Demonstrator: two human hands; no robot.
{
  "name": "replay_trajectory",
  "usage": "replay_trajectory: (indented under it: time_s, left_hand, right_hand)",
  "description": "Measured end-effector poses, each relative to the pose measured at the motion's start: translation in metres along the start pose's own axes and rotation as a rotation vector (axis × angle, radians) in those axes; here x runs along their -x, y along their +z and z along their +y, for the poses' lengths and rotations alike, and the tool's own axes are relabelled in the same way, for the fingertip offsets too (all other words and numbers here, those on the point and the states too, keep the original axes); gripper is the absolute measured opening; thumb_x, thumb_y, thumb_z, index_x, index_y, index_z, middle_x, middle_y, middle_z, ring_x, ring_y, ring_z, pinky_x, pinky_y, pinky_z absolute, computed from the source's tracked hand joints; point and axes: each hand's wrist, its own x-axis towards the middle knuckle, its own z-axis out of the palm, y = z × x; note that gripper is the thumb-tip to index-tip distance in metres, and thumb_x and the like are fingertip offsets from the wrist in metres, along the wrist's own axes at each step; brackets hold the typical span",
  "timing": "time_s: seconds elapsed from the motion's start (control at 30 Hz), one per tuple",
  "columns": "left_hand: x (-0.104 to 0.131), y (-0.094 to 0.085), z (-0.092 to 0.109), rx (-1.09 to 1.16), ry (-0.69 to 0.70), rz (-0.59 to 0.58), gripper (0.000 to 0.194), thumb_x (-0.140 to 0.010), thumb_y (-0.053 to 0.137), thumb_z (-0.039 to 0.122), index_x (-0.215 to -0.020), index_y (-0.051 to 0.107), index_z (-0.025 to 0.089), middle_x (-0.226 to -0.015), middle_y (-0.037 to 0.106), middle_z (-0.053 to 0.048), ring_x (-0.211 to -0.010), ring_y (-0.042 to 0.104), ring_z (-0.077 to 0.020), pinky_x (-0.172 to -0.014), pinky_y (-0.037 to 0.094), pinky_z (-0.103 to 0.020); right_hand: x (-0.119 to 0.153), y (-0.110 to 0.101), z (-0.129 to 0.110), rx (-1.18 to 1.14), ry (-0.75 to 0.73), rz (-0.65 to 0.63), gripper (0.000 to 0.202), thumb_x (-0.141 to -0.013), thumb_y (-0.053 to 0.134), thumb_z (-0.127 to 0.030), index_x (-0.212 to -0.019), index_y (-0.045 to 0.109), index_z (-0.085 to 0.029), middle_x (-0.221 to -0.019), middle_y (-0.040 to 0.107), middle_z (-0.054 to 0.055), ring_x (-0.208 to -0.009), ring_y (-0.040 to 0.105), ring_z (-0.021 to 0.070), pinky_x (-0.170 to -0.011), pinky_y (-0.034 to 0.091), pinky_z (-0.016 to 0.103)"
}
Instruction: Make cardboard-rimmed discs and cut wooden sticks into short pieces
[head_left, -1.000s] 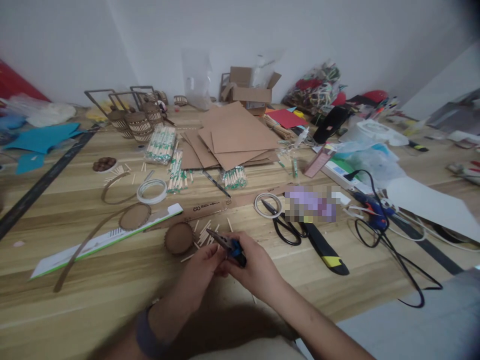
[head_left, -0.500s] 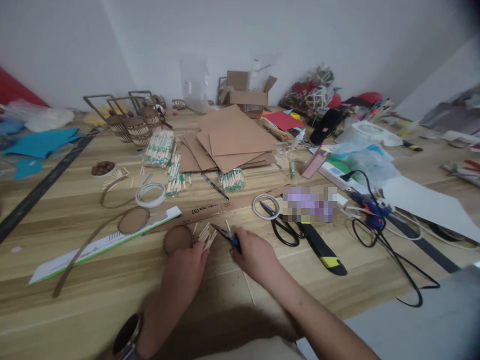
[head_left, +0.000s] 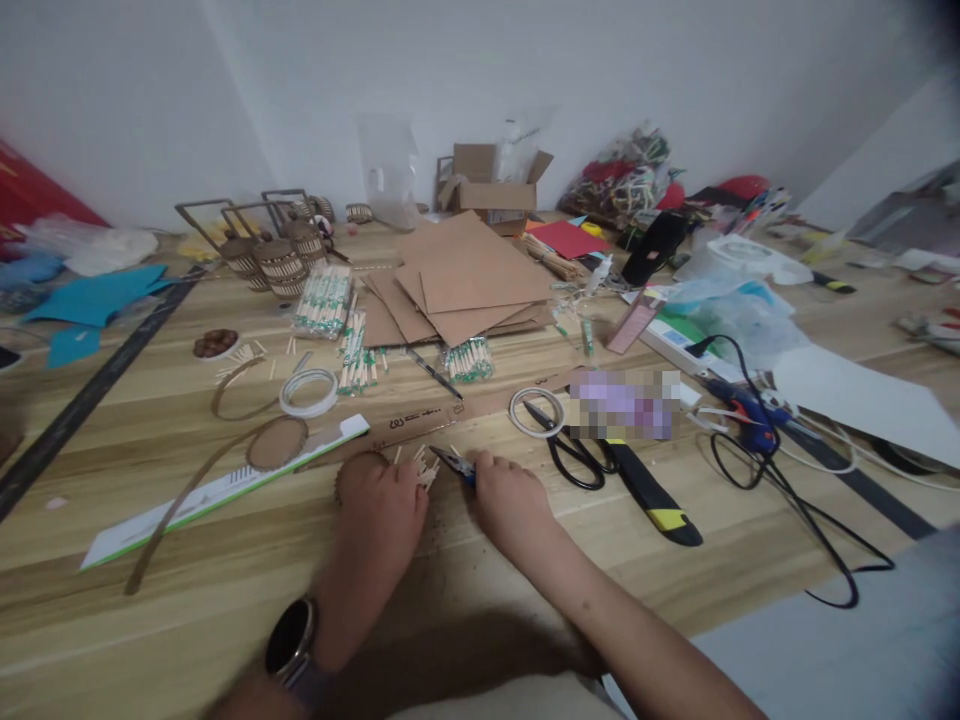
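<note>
My right hand (head_left: 510, 495) is wrapped round the blue handles of a pair of pliers (head_left: 452, 464), whose dark jaws point left. Just left of the jaws, my left hand (head_left: 390, 510) has its fingers closed at a cluster of short wooden sticks (head_left: 424, 466). A round brown cardboard piece (head_left: 358, 472) with a ridged edge lies partly under the left hand. Behind both hands runs a marked cardboard strip (head_left: 420, 418). A second cardboard disc (head_left: 277, 443) rests on a white and green strip (head_left: 217, 495) to the left.
Black scissors (head_left: 576, 460), a tape ring (head_left: 536, 412) and a black and yellow cutter (head_left: 656, 500) lie to the right, beside a blue glue gun (head_left: 750, 420) with its cable. Cardboard sheets (head_left: 472, 265), stick bundles (head_left: 324, 300) and small stick-covered buckets (head_left: 281, 265) stand farther back.
My left hand has shifted slightly forward and right, covering more of the sticks. The long thin stick below the pliers no longer shows. The whole view has shifted a little.
</note>
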Motion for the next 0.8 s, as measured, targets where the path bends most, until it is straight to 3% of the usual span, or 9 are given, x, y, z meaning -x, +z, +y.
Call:
replay_trajectory:
  time_s: [0.37, 0.6, 0.73, 0.8]
  left_hand:
    - [-0.011, 0.008, -0.009, 0.251, -0.035, 0.185, 0.01, -0.084, 0.057, 0.018, -0.087, 0.066, 0.022, -0.09, 0.075, -0.007, -0.09, 0.065, -0.0282, -0.08, 0.045, -0.038]
    - [-0.018, 0.009, -0.014, 0.535, -0.127, 0.225, 0.01, -0.085, 0.056, 0.026, -0.085, 0.065, 0.022, -0.083, 0.073, -0.005, -0.077, 0.065, -0.0226, -0.07, 0.047, -0.033]
    - [-0.018, 0.005, -0.014, 0.672, -0.127, 0.362, 0.012, -0.085, 0.052, 0.03, -0.083, 0.061, 0.022, -0.095, 0.073, -0.008, -0.093, 0.065, -0.0265, -0.082, 0.048, -0.038]
    - [-0.015, 0.002, -0.009, 0.792, -0.146, 0.359, 0.017, -0.087, 0.051, 0.037, -0.086, 0.06, 0.023, -0.096, 0.074, -0.008, -0.094, 0.065, -0.0271, -0.083, 0.048, -0.04]
  right_hand:
    - [-0.008, -0.015, 0.029, -0.273, -0.022, -0.012, 0.017, -0.086, 0.056, -0.016, -0.102, 0.054, -0.013, -0.092, 0.07, 0.016, -0.08, 0.065, 0.0263, -0.062, 0.035, 0.029]
    - [-0.015, -0.023, 0.037, -0.669, -0.062, 0.048, 0.009, -0.077, 0.053, -0.015, -0.083, 0.048, -0.021, -0.072, 0.054, -0.002, -0.069, 0.051, 0.0168, -0.063, 0.033, 0.026]
    - [-0.017, -0.025, 0.039, -0.926, -0.054, 0.067, 0.007, -0.071, 0.051, -0.021, -0.078, 0.048, -0.022, -0.068, 0.048, -0.005, -0.065, 0.046, 0.0144, -0.062, 0.035, 0.025]
    - [-0.018, -0.026, 0.038, -1.055, -0.04, 0.064, 0.01, -0.07, 0.05, -0.026, -0.079, 0.049, -0.022, -0.067, 0.047, -0.006, -0.062, 0.044, 0.0133, -0.06, 0.036, 0.025]
